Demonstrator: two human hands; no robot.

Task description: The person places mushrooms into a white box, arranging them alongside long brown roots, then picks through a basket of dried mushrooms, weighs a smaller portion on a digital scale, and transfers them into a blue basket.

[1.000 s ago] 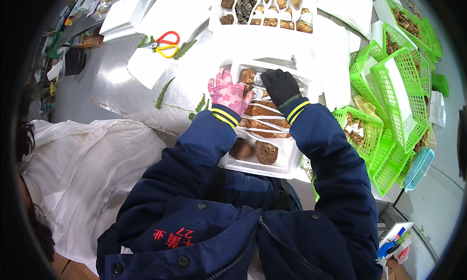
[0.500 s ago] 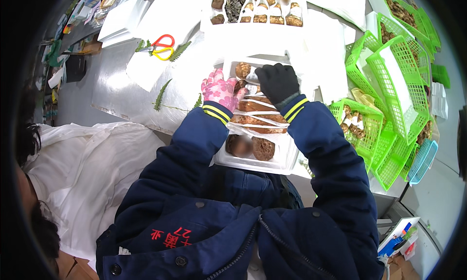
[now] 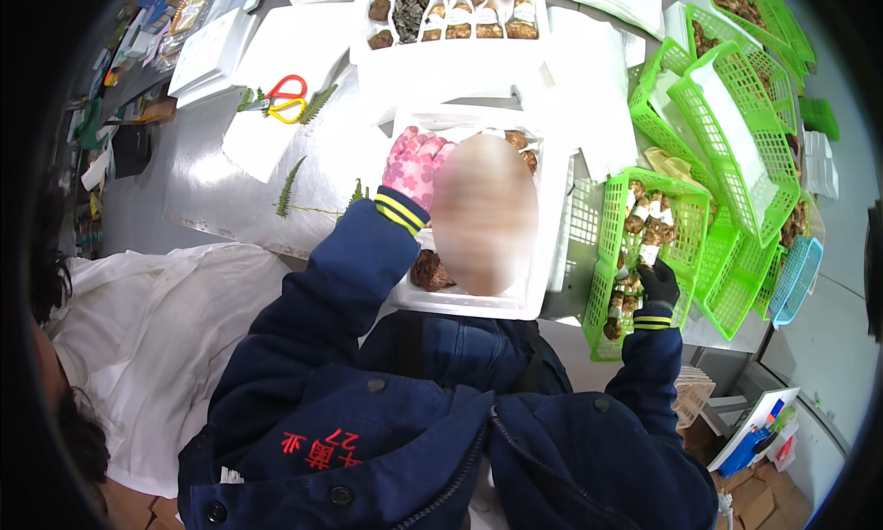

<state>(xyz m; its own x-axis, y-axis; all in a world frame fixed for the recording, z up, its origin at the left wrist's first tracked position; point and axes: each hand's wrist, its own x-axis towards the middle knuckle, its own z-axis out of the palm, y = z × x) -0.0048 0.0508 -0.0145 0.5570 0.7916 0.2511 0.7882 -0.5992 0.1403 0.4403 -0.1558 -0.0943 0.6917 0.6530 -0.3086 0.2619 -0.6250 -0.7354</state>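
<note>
My left hand (image 3: 414, 167), in a pink flowered glove, rests over the left side of a white foam tray (image 3: 405, 295). Its fingers look extended, though the tips run into a blurred patch that hides most of the tray's middle. A brown, rough mushroom (image 3: 430, 270) shows in the tray's near left corner, and more brown pieces (image 3: 517, 141) at its far right. To the right, my black-gloved right hand (image 3: 659, 286) reaches into a green basket (image 3: 602, 323). Its fingers are closed at a paper-banded mushroom (image 3: 649, 252); other banded mushrooms lie around it.
A filled compartment tray (image 3: 363, 56) stands beyond mine. Red-and-yellow-handled scissors (image 3: 289, 99) and fern sprigs (image 3: 289, 188) lie at left. Stacked green baskets (image 3: 736, 144) and a blue basket (image 3: 796, 282) stand at right. A person in white (image 3: 175, 328) is close on my left.
My right hand has left the tray and moved right, down into the green basket. My left hand stays at the tray's left side. The whole view has shifted slightly.
</note>
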